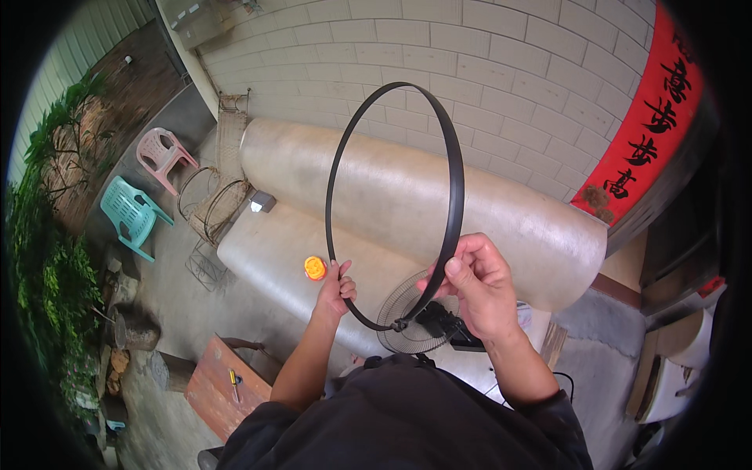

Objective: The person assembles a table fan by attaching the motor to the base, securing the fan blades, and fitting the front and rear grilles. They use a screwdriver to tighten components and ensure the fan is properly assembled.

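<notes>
A thin black hoop-shaped band (pixel 457 180), which looks like the rim ring of a fan guard, is held upright in front of me. Its two ends meet at a small clasp (pixel 400 323) at the bottom. My left hand (pixel 335 290) is closed around the lower left of the ring. At the lower right, my right hand (pixel 484 294) pinches it between thumb and fingers. Behind and below the ring lies a round wire fan grille (pixel 413 341) with a black fan motor (pixel 440 321), partly hidden by the band and my right hand.
A long beige bench (pixel 313 207) stands against a brick wall (pixel 501 70), with an orange round object (pixel 315 268) and a small box (pixel 264 202) on it. A screwdriver (pixel 234 385) lies on a wooden stool (pixel 210 395) to my left. Green (pixel 135 215) and pink (pixel 164 160) plastic chairs stand farther left.
</notes>
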Tool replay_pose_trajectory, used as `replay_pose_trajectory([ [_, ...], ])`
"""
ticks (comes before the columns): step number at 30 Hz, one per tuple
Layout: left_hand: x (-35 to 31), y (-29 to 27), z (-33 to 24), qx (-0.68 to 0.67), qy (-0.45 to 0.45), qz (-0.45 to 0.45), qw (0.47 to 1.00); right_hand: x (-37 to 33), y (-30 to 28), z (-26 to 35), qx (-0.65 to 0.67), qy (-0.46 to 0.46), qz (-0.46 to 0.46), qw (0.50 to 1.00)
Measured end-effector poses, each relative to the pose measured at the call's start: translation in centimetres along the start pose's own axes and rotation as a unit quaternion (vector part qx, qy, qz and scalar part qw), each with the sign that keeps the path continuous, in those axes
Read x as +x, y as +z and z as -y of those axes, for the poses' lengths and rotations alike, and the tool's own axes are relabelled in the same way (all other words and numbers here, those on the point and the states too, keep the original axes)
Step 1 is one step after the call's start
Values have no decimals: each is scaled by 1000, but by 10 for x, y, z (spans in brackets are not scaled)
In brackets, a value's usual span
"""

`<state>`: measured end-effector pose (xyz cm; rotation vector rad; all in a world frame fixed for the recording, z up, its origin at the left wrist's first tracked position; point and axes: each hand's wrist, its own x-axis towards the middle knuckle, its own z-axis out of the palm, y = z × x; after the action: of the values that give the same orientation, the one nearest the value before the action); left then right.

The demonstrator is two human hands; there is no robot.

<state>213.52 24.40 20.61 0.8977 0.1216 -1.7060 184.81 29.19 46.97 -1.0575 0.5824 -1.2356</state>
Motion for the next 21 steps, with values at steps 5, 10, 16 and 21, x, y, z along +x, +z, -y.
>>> replay_pose_trajectory([
  [5, 4, 0, -1, 1, 11, -12, 1000, 1, 8, 1, -10, 0, 32, 999],
  [10, 3, -2, 1, 5, 21, -32, 999, 6, 3, -4, -4, 27, 44, 999],
  [16, 5, -11, -5, 0, 42, -58, 997, 6, 12, -9, -22, 26, 70, 997],
  [21, 9, -12, -9, -3, 62, -65, 996, 3, 21, -14, -37, 19, 83, 996],
])
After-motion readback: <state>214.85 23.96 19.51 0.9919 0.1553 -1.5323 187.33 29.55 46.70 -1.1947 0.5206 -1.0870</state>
